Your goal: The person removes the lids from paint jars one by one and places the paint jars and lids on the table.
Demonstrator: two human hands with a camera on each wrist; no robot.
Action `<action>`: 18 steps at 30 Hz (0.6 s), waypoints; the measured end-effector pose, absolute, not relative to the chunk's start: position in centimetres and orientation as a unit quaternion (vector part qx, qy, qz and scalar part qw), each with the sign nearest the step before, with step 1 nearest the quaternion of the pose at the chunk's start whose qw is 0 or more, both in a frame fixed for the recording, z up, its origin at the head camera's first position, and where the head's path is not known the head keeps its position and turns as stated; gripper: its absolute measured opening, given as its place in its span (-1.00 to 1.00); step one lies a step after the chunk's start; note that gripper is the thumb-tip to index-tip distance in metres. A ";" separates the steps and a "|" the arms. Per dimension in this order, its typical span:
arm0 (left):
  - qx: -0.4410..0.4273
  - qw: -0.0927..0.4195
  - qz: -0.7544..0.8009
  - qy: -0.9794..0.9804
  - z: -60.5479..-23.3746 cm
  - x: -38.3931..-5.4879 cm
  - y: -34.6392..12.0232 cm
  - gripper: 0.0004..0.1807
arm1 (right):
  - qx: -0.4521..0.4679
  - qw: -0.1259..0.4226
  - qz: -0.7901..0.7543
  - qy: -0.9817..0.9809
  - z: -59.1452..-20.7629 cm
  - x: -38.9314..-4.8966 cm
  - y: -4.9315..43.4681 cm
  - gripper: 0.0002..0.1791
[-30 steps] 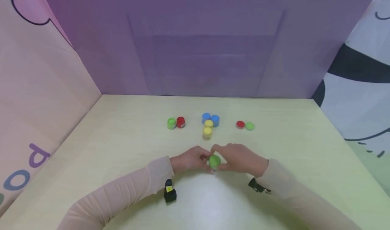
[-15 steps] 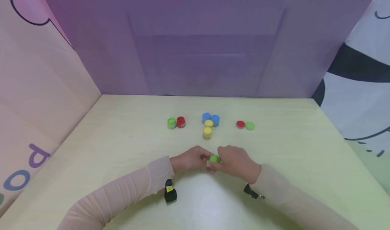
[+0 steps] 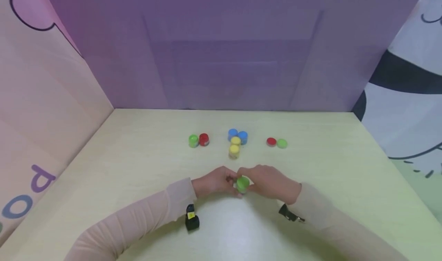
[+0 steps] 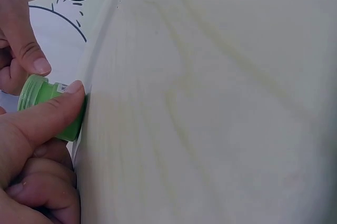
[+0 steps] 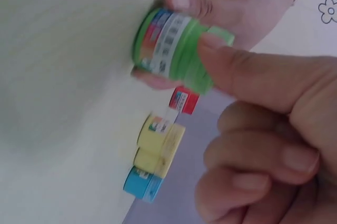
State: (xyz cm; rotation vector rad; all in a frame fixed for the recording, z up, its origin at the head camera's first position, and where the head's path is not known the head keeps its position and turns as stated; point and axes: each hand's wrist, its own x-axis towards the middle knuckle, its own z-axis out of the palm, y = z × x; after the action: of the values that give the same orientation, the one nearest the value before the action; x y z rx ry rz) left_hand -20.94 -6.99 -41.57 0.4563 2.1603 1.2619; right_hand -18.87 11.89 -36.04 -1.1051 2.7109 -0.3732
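Note:
A small green jar (image 3: 243, 184) stands on the table between my two hands, with a printed barcode label round its body in the right wrist view. My left hand (image 3: 215, 182) holds the jar's body, its thumb (image 4: 60, 109) lying along the side. From the other side my right hand (image 3: 271, 182) pinches the green lid (image 5: 196, 66) between thumb and forefinger. The remaining fingers of the right hand are curled under in the right wrist view.
Farther back stand another green jar (image 3: 193, 141) and a red jar (image 3: 204, 139) side by side. Two blue jars (image 3: 243, 137) and two yellow jars (image 3: 234, 151) cluster at the middle. A flat red lid (image 3: 271, 141) and flat green lid (image 3: 282, 143) lie to the right. A purple panel (image 3: 231, 61) rises behind the table.
My right hand twisted over the lid half a second ago, covering more of it, and has turned back to about its earlier pose. The left hand stays on the jar.

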 end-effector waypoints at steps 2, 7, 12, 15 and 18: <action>0.171 0.296 0.475 0.811 -41.6 -20.9 -7.0 -0.73 | -0.380 0.101 -0.121 0.911 -36.0 -19.0 12.1 -0.65; 0.178 0.295 0.481 0.806 -41.7 -20.9 -7.1 -0.69 | -0.393 0.101 -0.130 0.904 -36.2 -19.1 12.5 -0.53; 0.181 0.294 0.486 0.803 -41.8 -21.0 -7.0 -0.68 | -0.319 0.099 -0.149 0.931 -36.3 -18.6 12.1 -0.48; 0.175 0.294 0.485 0.805 -41.7 -21.0 -7.0 -0.71 | -0.267 0.099 -0.149 0.947 -36.2 -18.3 11.6 -0.49; 0.172 0.298 0.490 0.801 -41.7 -21.0 -7.0 -0.71 | -0.237 0.102 -0.144 0.955 -36.4 -18.1 11.0 -0.48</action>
State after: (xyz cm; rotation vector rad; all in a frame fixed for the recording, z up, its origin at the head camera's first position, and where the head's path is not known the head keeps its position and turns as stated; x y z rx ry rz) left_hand -20.96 -6.98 -41.68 0.4557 2.1280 1.3010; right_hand -18.08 11.03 -36.35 -0.6992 2.8211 -0.4264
